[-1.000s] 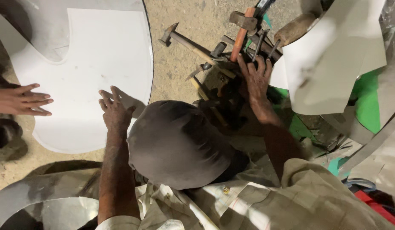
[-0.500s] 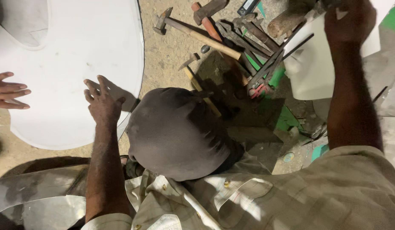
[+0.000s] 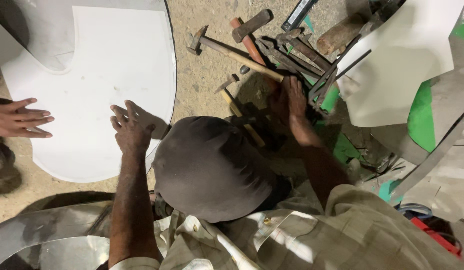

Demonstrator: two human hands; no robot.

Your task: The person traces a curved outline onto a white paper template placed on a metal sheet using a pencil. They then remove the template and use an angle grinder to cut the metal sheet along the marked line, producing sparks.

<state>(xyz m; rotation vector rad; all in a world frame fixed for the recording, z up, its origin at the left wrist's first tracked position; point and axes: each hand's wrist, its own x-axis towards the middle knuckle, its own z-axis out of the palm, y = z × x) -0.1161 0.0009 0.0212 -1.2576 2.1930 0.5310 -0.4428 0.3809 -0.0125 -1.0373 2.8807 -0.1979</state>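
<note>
My left hand [image 3: 129, 131] lies flat with fingers spread on the edge of a large white curved sheet [image 3: 107, 75] on the sandy ground. My right hand [image 3: 289, 102] reaches into a pile of tools, its fingers curled over the end of the wooden handle of a hammer [image 3: 227, 50]. The hammer's metal head points to the upper left. A dark cap on a head [image 3: 209, 167] sits between my arms and hides the ground below it. Another person's hand [image 3: 22, 118] rests flat on the sheet's left edge.
Around the hammer lie a red-handled hammer [image 3: 248, 35], metal shears [image 3: 292, 52], a small pick [image 3: 237, 102] and a wooden block [image 3: 339, 35]. White cut sheet pieces [image 3: 397, 65] and green sheet [image 3: 422, 115] are at right. Shiny metal sheet [image 3: 47, 240] lies at bottom left.
My right hand rose toward the upper right half a second ago and has come back down onto the hammer handle. My left hand stays on the white sheet.
</note>
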